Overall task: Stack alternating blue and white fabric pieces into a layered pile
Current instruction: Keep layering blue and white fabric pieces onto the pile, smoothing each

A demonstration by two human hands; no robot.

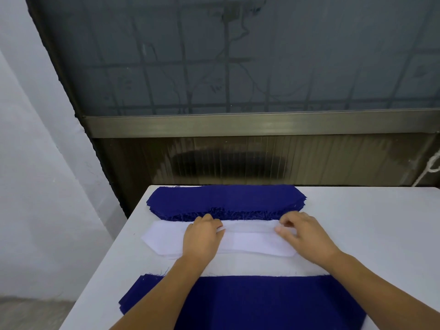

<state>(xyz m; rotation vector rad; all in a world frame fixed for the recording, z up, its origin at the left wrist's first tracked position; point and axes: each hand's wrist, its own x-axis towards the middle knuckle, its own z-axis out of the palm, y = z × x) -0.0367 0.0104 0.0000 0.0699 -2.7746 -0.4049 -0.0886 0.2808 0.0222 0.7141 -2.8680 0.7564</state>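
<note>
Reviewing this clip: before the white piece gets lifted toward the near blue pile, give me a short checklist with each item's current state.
1. Left hand on the white stack: ok, fingers curled at its far edge.
2. Right hand on the same stack: ok, fingers pinching near its right end.
3. Only one white layer separated: cannot tell, edges are too fine to see.
4. Near blue pile shows blue on top, ready for white: ok.
5. Far blue stack clear of the hands: not ok, its frayed edge sits right at the fingertips.
</note>
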